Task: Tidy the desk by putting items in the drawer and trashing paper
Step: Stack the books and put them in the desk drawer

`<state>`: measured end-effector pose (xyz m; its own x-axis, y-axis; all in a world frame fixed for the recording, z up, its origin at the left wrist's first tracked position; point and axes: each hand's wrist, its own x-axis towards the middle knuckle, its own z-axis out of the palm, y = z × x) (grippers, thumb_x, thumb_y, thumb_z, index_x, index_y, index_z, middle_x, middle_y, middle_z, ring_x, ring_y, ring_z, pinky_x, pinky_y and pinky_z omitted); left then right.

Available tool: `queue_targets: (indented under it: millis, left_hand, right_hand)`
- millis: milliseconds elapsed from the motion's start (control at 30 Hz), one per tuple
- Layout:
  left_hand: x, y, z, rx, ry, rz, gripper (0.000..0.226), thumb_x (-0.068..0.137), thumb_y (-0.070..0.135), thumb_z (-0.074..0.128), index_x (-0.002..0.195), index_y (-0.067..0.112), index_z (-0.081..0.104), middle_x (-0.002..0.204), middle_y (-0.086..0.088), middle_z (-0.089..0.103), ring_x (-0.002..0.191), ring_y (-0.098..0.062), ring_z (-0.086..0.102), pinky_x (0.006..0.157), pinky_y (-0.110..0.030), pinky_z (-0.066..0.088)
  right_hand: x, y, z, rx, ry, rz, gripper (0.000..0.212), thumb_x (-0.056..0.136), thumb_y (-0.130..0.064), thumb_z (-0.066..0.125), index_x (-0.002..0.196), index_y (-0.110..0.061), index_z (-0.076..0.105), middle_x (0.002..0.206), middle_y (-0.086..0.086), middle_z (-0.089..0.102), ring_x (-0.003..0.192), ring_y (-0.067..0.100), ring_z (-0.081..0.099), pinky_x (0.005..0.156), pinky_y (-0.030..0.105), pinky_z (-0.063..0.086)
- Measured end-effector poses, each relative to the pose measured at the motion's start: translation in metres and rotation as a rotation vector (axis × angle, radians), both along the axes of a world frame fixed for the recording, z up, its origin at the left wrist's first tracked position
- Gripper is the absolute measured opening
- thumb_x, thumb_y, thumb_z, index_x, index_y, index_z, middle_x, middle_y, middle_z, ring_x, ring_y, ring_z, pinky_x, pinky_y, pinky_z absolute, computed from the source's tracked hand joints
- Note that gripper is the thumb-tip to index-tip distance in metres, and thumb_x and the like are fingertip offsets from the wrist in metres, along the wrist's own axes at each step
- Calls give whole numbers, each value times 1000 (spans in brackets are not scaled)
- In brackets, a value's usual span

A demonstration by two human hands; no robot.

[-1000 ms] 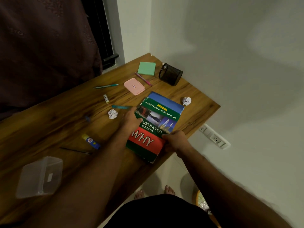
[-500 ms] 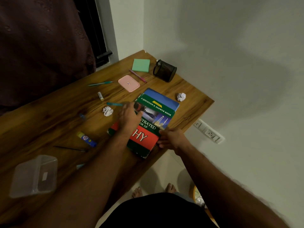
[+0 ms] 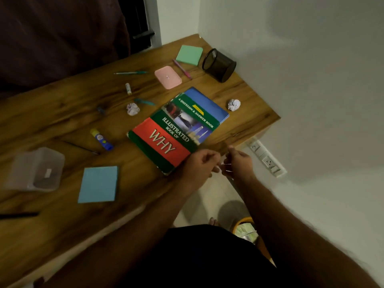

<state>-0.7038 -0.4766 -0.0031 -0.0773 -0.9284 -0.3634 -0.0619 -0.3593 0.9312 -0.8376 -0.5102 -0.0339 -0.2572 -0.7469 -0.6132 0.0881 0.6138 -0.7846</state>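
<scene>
The book [image 3: 176, 129] has a green cover with a red band reading "WHY" and lies flat on the desk [image 3: 52, 121], its near corner touching the left hand [image 3: 200, 165]. Both hands hover at the desk edge with fingers loosely curled. The right hand [image 3: 239, 163] is blurred; whether either hand pinches anything cannot be determined.

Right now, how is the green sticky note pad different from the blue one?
The green sticky note pad lies at the far end of the desk, next to the black mesh pen cup. The blue sticky note pad lies near the front edge, beside the clear plastic box. The blue pad appears larger, perhaps only because it is nearer. Both are square, lie flat, and no hand touches them.
</scene>
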Motion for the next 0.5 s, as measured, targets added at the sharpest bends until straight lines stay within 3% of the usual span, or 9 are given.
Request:
queue_targets:
  millis: [133,267,400,500]
  left_hand:
    - [-26,33,-30,382,123,16,13,99,26,52,97,21,63,92,0,71,77,-13,69,67,-27,53]
    - [-31,53,-79,654,330,425,20,100,26,47,104,10,59,90,-9,70,79,-21,68,70,-33,52]
    - [-19,71,-116,692,601,847,30,104,29,37,108,3,52,91,-18,65,78,-30,63,70,-39,50]
    - [-10,84,-130,680,736,1037,48,104,42,29,125,2,46,120,-24,59,103,-38,61,83,-46,48]
  right_hand:
    - [-29,12,-26,152,-68,67,41,98,-44,47,88,-6,58,74,9,57,64,22,59,60,33,49]
    - [-39,15,-55,340,-231,170,54,98,-57,36,95,-8,58,88,12,64,78,25,65,65,35,51]
    - [-35,15,-80,407,-326,206,64,97,-63,27,100,-6,55,96,18,63,82,30,65,64,36,50]
    - [-31,12,-97,464,-397,156,75,93,-70,25,114,-3,49,104,23,61,85,35,65,68,39,53]
